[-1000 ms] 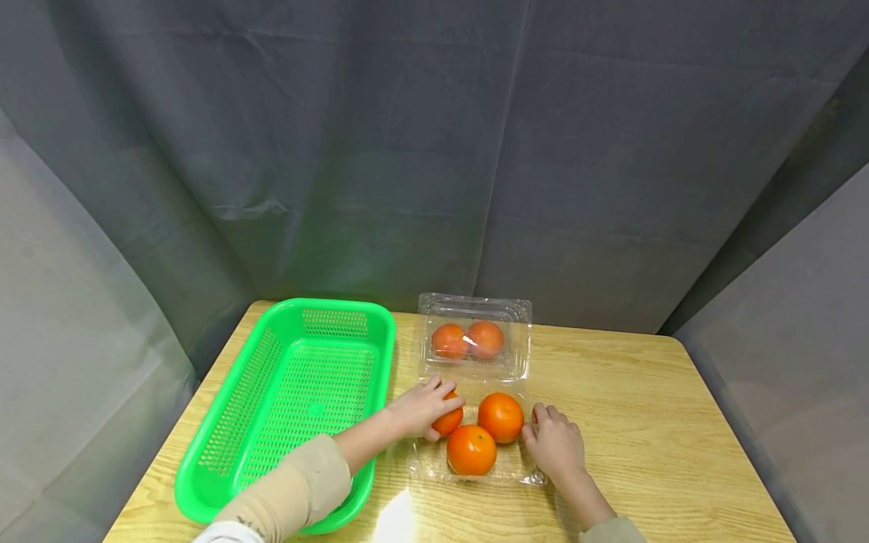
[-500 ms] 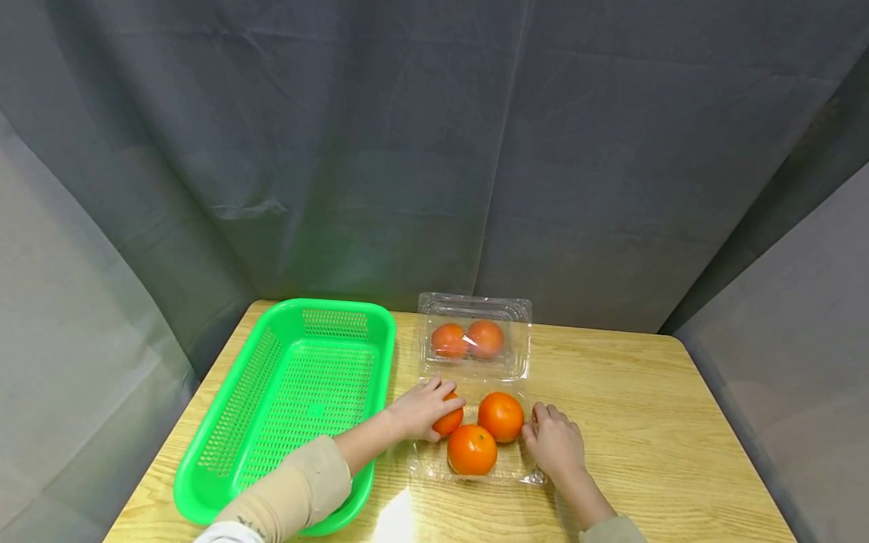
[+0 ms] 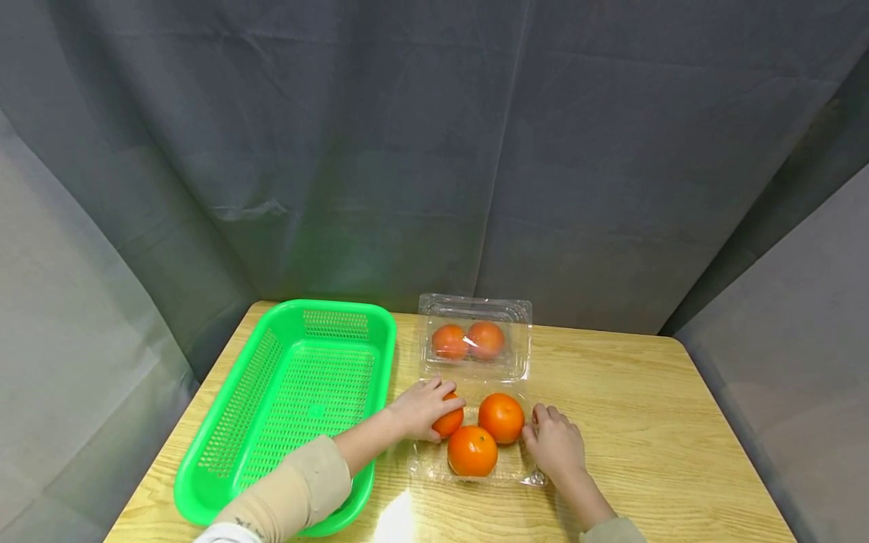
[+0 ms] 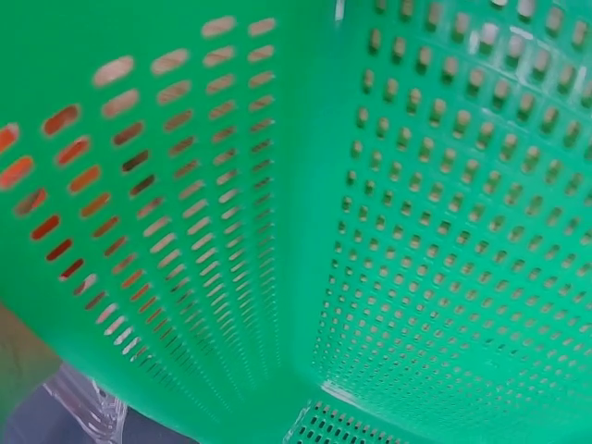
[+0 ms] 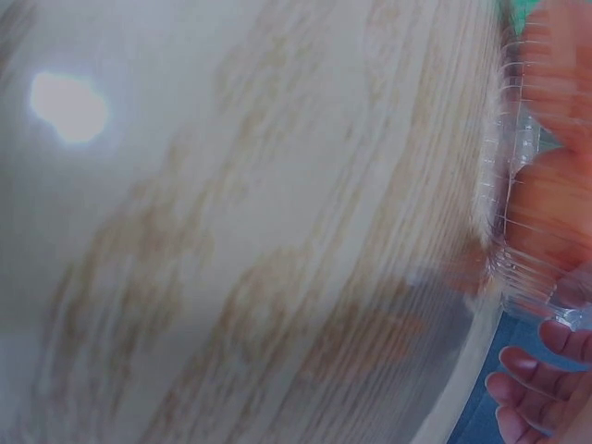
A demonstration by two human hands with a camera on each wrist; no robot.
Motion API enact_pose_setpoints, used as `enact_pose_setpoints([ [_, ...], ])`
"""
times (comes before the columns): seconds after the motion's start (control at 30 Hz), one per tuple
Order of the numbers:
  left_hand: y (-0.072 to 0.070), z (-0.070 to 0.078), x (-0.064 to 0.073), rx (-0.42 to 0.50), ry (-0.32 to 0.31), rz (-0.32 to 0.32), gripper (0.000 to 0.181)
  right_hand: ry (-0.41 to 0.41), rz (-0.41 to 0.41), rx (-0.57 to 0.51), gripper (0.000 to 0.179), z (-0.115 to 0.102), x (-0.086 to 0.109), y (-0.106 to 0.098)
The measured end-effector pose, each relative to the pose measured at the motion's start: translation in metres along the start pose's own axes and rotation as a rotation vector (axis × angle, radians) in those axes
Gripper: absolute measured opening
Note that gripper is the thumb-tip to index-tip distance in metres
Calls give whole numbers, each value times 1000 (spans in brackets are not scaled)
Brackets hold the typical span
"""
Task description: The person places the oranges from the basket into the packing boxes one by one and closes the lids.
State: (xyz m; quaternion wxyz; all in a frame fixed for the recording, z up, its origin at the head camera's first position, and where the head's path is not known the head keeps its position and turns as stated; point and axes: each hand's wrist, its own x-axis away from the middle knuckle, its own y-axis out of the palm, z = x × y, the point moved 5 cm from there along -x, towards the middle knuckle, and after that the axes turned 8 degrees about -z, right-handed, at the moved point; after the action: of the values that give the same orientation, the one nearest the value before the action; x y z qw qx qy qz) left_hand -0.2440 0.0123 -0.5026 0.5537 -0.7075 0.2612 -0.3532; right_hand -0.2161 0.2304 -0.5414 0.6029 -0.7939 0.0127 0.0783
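Note:
In the head view, an open clear plastic clamshell box (image 3: 441,471) lies on the table, its near half holding three oranges. My left hand (image 3: 422,409) grips the left orange (image 3: 451,421), fingers over its top and the thumb at its near side; the hand covers much of the fruit. Beside it sit the front orange (image 3: 472,451) and the right orange (image 3: 501,418), touched by neither hand. My right hand (image 3: 555,443) rests at the box's right edge with loosely bent fingers. The right wrist view shows these fingers (image 5: 532,375) next to the clear wall (image 5: 504,203).
Left of the box stands a green perforated basket (image 3: 387,354), under my left forearm; its walls (image 4: 310,185) fill the left wrist view. Two more oranges (image 3: 486,340) show through the clear lid (image 3: 475,302) at the back. A grey curtain (image 3: 434,151) hangs behind the wooden table (image 3: 652,422).

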Motion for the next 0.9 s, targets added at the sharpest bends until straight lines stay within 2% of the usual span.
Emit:
enact_pose_setpoints([
  [0.13,-3,-4,1,116,-12,-56,69,5,-8,1,14,0,0,1],
  [0.27,-11,-9,2,226,-7,-78,61,4,-6,-3,14,0,0,0],
  [0.37,-20,-15,3,280,7,-55,53,6,-13,-6,14,-1,0,0],
  [0.47,-30,-24,3,364,6,3,46,11,-24,-5,14,-1,0,-1],
  [0.6,-41,-42,2,573,-41,148,37,17,-34,-5,13,-2,0,-1],
  [0.77,-47,-72,-1,920,-144,413,21,15,-42,-9,13,-2,0,-1],
  [0.9,-46,-95,-1,1166,-248,607,19,17,-43,-10,13,-1,0,-1],
])
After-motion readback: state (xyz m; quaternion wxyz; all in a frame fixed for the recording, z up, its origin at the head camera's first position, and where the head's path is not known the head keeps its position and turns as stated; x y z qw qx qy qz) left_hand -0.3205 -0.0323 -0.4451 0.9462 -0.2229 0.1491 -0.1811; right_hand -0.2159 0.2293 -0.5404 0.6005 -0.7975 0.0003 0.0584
